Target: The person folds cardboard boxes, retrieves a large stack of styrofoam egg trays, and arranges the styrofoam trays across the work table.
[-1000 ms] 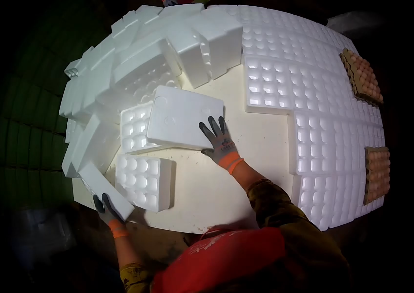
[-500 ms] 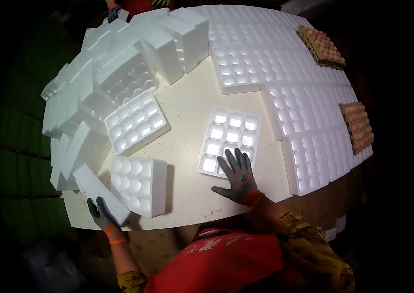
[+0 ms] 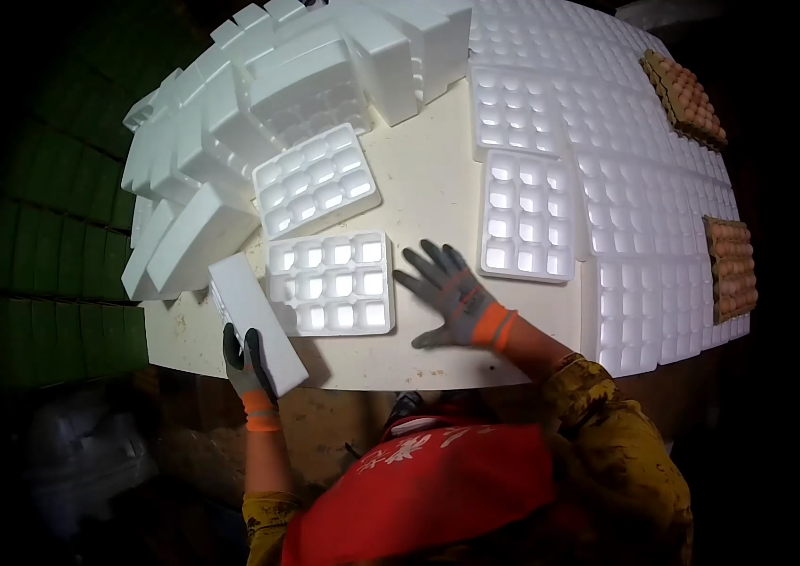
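Note:
My left hand point(image 3: 247, 366), in a grey glove with an orange cuff, grips a white foam egg tray point(image 3: 260, 316) that stands on its edge near the table's front left. To its right, another foam tray point(image 3: 329, 283) lies flat with its square hollows facing up. My right hand point(image 3: 449, 294), gloved alike, hovers just right of that flat tray with fingers spread and holds nothing. Beyond it, a further foam tray point(image 3: 526, 215) lies flat against the rows at the right.
Stacked foam trays point(image 3: 310, 71) lean together at the back left, with one tilted tray point(image 3: 317, 179) in front. Rows of trays point(image 3: 645, 189) cover the table's right side. Two cardboard flats of eggs point(image 3: 688, 99), point(image 3: 732, 269) rest on them.
The tray under my right hand has shifted to the rows, and that hand has let go. The upended middle tray now lies flat. My left hand keeps its tray. The view has shifted.

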Available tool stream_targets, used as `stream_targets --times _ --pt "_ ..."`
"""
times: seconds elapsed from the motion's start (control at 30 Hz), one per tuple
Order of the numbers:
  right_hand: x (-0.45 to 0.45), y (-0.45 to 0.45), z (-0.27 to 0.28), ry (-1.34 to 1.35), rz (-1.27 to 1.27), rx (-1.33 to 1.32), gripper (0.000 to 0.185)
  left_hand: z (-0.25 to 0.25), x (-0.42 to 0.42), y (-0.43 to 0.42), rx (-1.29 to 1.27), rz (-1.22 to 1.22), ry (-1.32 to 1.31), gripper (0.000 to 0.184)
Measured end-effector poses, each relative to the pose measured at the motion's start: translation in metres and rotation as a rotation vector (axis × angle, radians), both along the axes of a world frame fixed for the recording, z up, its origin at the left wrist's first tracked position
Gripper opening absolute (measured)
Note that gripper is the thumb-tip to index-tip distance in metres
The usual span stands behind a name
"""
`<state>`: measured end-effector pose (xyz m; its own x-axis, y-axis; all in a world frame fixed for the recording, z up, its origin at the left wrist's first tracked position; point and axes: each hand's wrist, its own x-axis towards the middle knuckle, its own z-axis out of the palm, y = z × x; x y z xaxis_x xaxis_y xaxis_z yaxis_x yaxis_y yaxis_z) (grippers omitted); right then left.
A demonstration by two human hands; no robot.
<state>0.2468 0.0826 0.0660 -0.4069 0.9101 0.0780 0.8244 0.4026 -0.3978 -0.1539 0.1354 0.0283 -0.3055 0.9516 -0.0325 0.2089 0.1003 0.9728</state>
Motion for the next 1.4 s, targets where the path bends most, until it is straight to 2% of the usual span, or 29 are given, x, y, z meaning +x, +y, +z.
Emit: stream_targets --times 0.03,0.1,0.13,0.2,0.23,0.3,0.33,0.4,0.47,0.57,0.63,0.67,0.7,0.73,0.77,0.8,0.83,0.87,0.9,0.97,1.03,1.1,1.13,1.17,1.2,1.23,1.3,1.33,1.4 --pt "-0.036 -0.001 -0.013 -0.024 0.176 -0.023 0.106 0.002 0.007 -0.001 -0.015 -0.004 -0.040 0.054" --pt "-0.067 0.008 -0.029 -0.285 0.311 -0.114 0.077 0.009 0.018 -0.008 -0.066 -0.024 -0.115 0.053" --pt "-0.074 0.004 -0.033 -0.274 0.297 -0.162 0.070 0.026 0.032 -0.014 -0.098 -0.029 -0.107 0.051" --pt "-0.085 -0.009 -0.039 -0.248 0.267 -0.242 0.058 0.012 0.016 -0.017 -0.073 -0.051 -0.125 0.051" --pt "-0.079 -0.038 -0.016 -0.201 0.321 -0.062 0.053 0.004 0.003 -0.020 -0.086 -0.027 -0.146 0.052" --pt "-0.080 -0.092 -0.021 -0.081 0.389 -0.050 0.049 0.006 -0.003 -0.016 -0.053 0.136 -0.120 0.054" --pt "-0.077 -0.122 -0.030 -0.121 0.330 -0.012 0.046 0.012 0.001 -0.015 -0.060 0.143 -0.149 0.055" --pt "-0.063 -0.172 -0.032 -0.007 0.176 -0.388 0.039 -0.015 -0.012 -0.004 -0.070 0.074 -0.087 0.061" --pt "-0.061 -0.248 -0.089 0.028 -0.039 -0.094 0.036 -0.035 -0.014 0.008 -0.065 -0.008 0.081 0.065" --pt "-0.077 -0.302 -0.111 0.082 -0.432 0.041 0.036 -0.042 0.008 0.012 -0.041 -0.150 0.327 0.068" --pt "-0.064 -0.275 -0.046 0.224 -0.704 -0.044 0.042 -0.046 0.020 0.006 0.014 -0.222 0.163 0.071" --pt "-0.064 -0.259 -0.050 0.337 -0.841 0.047 0.038 -0.046 0.023 0.002 0.007 -0.240 0.214 0.071" --pt "-0.058 -0.234 -0.043 0.282 -0.868 0.241 0.038 -0.046 0.024 -0.001 0.006 -0.254 0.264 0.072" --pt "-0.049 -0.218 -0.059 0.384 -1.044 -0.014 0.040 -0.044 0.023 -0.001 0.011 -0.264 0.316 0.072" --pt "-0.034 -0.201 -0.066 0.341 -1.123 -0.111 0.042 -0.041 0.021 -0.003 0.005 -0.274 0.276 0.072" --pt "-0.023 -0.192 -0.082 0.346 -1.180 -0.018 0.044 -0.040 0.018 -0.003 0.003 -0.281 0.234 0.072" --pt "-0.021 -0.182 -0.062 0.398 -1.217 -0.145 0.049 -0.036 0.014 -0.004 0.004 -0.283 0.193 0.072" --pt "-0.018 -0.180 -0.075 0.281 -1.155 -0.021 0.052 -0.033 0.009 -0.004 0.003 -0.299 0.207 0.072" --pt "-0.014 -0.178 -0.088 0.168 -1.088 0.098 0.055 -0.033 0.005 -0.005 0.023 -0.315 0.080 0.073" --pt "-0.015 -0.172 -0.062 0.213 -1.172 -0.098 0.059 -0.033 -0.006 -0.001 0.071 -0.317 0.137 0.072" --pt "-0.009 -0.173 -0.055 0.105 -1.154 -0.093 0.057 -0.043 -0.026 0.007 0.067 -0.307 0.111 0.069" --pt "-0.007 -0.155 -0.029 -0.016 -1.115 -0.092 0.054 -0.018 -0.031 0.000 0.052 -0.224 0.086 0.069" --pt "-0.010 -0.130 -0.014 0.062 -1.085 -0.002 0.054 -0.020 -0.039 0.002 0.090 -0.175 0.059 0.068" --pt "-0.015 -0.104 0.003 0.365 -1.087 0.023 0.056 -0.025 -0.048 0.005 0.124 -0.136 0.037 0.067" --pt "-0.011 -0.068 0.006 0.599 -1.073 0.086 0.065 -0.032 -0.056 0.006 0.156 -0.098 0.015 0.066" --pt "-0.009 -0.026 0.016 0.607 -1.003 0.266 0.071 -0.043 -0.071 0.017 0.164 -0.058 0.389 0.064" --pt "0.023 0.054 0.033 0.298 -0.907 0.622 0.089 -0.035 -0.081 0.022 0.218 0.081 0.297 0.061" --pt "0.045 0.092 0.046 0.331 -0.911 0.613 0.098 -0.027 -0.085 0.026 0.221 0.186 0.005 0.061" --pt "0.103 0.171 0.044 0.366 -1.014 0.616 0.112 -0.023 -0.103 0.035 0.227 0.351 -0.006 0.060"
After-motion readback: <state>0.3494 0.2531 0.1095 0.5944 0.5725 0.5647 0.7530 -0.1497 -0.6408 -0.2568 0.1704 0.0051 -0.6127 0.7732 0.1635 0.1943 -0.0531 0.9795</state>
